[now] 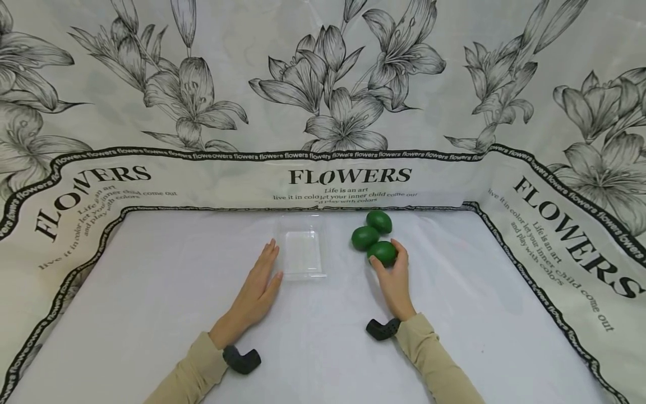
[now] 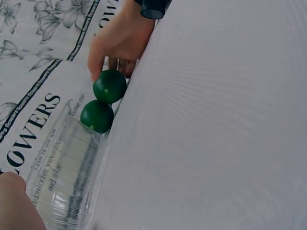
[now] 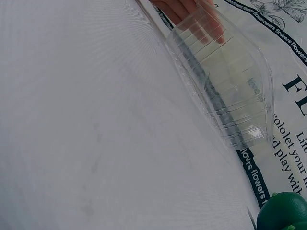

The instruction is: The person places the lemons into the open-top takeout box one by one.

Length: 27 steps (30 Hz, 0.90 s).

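A clear plastic box point(image 1: 303, 252) stands on the white table. My left hand point(image 1: 256, 289) is at its left side, fingers straight; in the right wrist view the left fingers point(image 3: 218, 33) show through the clear wall. Right of the box lie three dark green limes, grouped close together: a far lime point(image 1: 379, 222), a middle lime point(image 1: 365, 238) and a near lime point(image 1: 382, 253). My right hand point(image 1: 396, 283) holds the near lime between thumb and fingers. The left wrist view shows the right hand point(image 2: 122, 40) against a lime point(image 2: 110, 86), with another lime point(image 2: 97, 116) beside it.
A white cloth point(image 1: 323, 348) covers the table. Behind and at both sides rises a fabric screen point(image 1: 212, 179) with printed flowers and lettering. The box and the limes are near the table's back edge. Each wrist wears a black camera mount point(image 1: 242, 359).
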Tool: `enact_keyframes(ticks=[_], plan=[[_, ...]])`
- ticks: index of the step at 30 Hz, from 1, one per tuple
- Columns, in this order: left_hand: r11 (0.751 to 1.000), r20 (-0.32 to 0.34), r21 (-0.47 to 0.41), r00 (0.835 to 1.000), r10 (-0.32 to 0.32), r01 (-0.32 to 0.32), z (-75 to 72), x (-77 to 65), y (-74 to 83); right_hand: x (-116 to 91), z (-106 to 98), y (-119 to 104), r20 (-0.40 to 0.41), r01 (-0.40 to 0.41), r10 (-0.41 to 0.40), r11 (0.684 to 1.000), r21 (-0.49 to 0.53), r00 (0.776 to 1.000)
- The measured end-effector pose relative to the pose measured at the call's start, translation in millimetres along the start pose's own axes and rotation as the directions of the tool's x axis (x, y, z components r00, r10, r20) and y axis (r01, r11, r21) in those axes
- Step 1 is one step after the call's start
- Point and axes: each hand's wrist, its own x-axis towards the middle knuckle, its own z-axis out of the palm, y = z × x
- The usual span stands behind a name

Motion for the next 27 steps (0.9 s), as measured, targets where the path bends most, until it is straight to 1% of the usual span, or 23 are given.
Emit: enact_keyframes(ticks=[11, 21, 27], plan=[[1.000, 0.003, -0.004, 1.000, -0.004, 0.004, 0.3, 0.8, 2.1, -0.1, -1.1, -0.1, 0.010, 0.013, -0.013, 0.999, -0.032, 1.000], [1.000, 0.000, -0.002, 1.000, 0.005, -0.005, 0.5, 0.9, 2.0, 2.2, -0.4, 4.9, -0.037, 0.031, -0.035, 0.994, -0.105, 0.999], [1.000, -0.003, 0.002, 1.000, 0.009, -0.009, 0.3, 0.8, 1.7, 3.2, -0.5, 6.5, -0.058, 0.067, -0.073, 0.993, -0.101, 0.996]])
